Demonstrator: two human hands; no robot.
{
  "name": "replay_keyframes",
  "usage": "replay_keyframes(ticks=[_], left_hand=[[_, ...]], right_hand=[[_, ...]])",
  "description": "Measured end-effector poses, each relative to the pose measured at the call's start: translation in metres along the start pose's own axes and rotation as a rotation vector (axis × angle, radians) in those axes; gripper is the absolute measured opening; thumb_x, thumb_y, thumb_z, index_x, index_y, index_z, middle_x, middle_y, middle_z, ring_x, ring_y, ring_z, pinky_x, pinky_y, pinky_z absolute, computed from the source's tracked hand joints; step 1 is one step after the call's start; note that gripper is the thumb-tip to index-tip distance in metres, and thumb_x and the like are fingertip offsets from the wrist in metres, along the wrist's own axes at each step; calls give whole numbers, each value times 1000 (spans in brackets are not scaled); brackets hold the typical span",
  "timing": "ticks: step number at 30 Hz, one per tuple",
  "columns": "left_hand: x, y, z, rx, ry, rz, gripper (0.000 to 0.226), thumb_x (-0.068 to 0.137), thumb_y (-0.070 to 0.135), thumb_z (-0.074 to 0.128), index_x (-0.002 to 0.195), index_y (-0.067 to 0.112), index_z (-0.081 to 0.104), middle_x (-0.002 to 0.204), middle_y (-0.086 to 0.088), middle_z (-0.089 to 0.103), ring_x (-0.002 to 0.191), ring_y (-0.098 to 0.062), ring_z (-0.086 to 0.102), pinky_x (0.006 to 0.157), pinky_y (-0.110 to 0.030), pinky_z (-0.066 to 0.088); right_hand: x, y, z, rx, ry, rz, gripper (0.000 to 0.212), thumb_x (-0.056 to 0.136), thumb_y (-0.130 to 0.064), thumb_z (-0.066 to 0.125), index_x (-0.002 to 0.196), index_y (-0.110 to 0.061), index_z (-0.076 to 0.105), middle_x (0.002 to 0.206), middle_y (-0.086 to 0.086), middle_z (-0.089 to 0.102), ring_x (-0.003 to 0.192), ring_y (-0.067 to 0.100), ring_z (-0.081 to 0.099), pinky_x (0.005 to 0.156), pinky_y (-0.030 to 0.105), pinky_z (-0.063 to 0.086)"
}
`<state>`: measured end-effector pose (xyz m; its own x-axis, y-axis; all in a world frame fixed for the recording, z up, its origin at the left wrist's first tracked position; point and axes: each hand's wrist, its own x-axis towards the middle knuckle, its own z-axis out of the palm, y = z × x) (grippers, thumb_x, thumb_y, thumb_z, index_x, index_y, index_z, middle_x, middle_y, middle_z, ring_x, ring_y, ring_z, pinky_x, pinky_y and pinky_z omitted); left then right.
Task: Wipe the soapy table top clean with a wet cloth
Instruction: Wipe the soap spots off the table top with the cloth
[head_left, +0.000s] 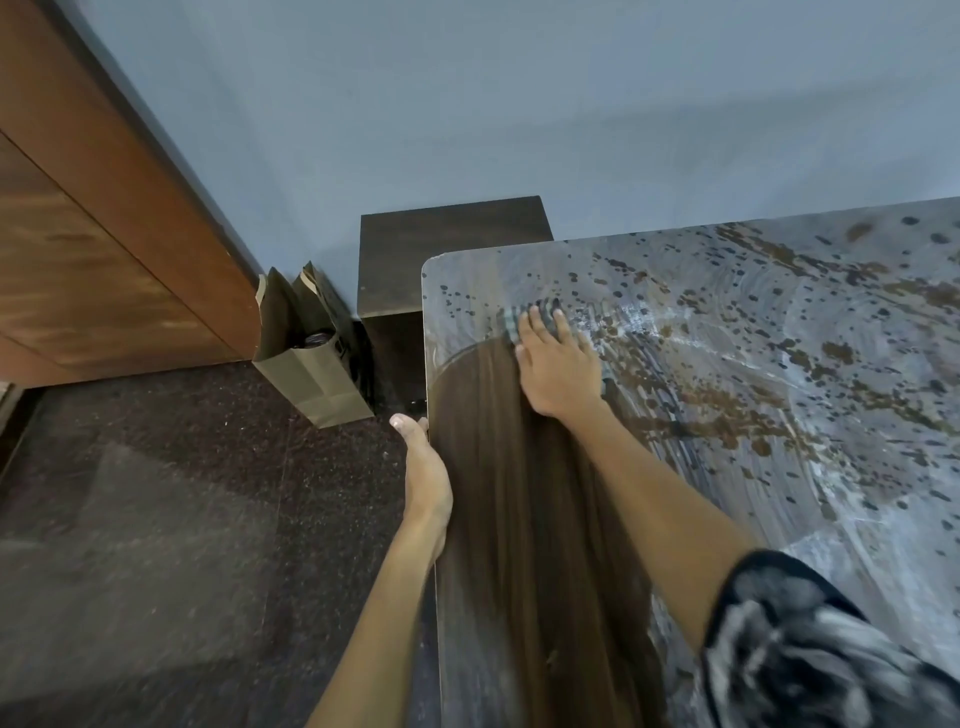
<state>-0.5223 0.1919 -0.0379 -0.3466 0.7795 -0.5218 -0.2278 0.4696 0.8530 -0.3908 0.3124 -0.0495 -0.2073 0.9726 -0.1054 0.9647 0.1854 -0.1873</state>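
Right hand (558, 364) is flat on the bench, fingers spread and straight, pressing down on a grey checked wet cloth (524, 319) that mostly hides under the palm; only the far edge peeks out past the fingertips. So that hand isn't curled round it, just pushing it along. Left hand (423, 467) is off to the side, gripping the left edge of the dark wood-grain bench top (519, 519) with the thumb up over the rim, looks like it's bracing.

Where things stand: there's a clean dark strip running from the near end up to the cloth, along the left side of the bench. Everything to the right of the right hand, and the far-left corner beyond it, is covered in a greyish-white soap film (779, 364) with brown bare spots showing through.

The bit that matters for the next stroke, I reckon: the soap lies mostly to the right of and beyond the cloth, and the bench's long side runs away to the right. The right hand is the one on the cloth and nearer the mess, so a sweep rightwards or a pull back alongside the clean strip seems the obvious call.

Also around: a brown paper bag (306, 353) on the dark speckled floor (156, 519), and a dark wooden box-like cabinet (447, 249) against the blue wall (519, 104).
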Motion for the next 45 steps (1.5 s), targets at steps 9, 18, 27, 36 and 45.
replay_keyframes(ticks=[9,18,27,36,45], left_hand=[[17,-2,3,-72,-7,38,115,58,91,17,140,14,38,145,-6,41,134,-17,35,115,-40,22],[26,1,12,16,36,151,78,80,64,3,148,27,14,154,8,18,140,-8,17,105,-23,13],[26,-4,22,172,169,190,70,85,58,3,148,28,12,151,10,22,137,-7,20,101,-19,12],[49,5,23,203,122,236,83,76,69,1,144,30,26,151,10,27,138,-10,24,113,-34,17],[67,19,30,303,157,331,66,94,58,7,143,21,31,146,2,37,130,-9,33,97,-20,23]], right_hand=[[-70,-28,8,-10,-98,-534,51,99,-39,14,149,-26,18,154,-11,14,144,11,6,114,35,5],[47,10,-6,-41,0,-3,51,102,-34,16,150,-20,8,158,-3,6,145,19,1,116,42,7],[-20,-36,8,-40,-78,-540,49,101,-35,21,149,-25,18,155,-9,16,144,13,6,115,36,3],[57,27,-9,-57,25,-23,50,102,-36,16,150,-21,12,157,-4,9,145,18,5,116,42,9],[31,-47,4,-27,-44,-469,49,102,-34,21,149,-23,16,156,-7,15,144,14,5,117,38,8]])
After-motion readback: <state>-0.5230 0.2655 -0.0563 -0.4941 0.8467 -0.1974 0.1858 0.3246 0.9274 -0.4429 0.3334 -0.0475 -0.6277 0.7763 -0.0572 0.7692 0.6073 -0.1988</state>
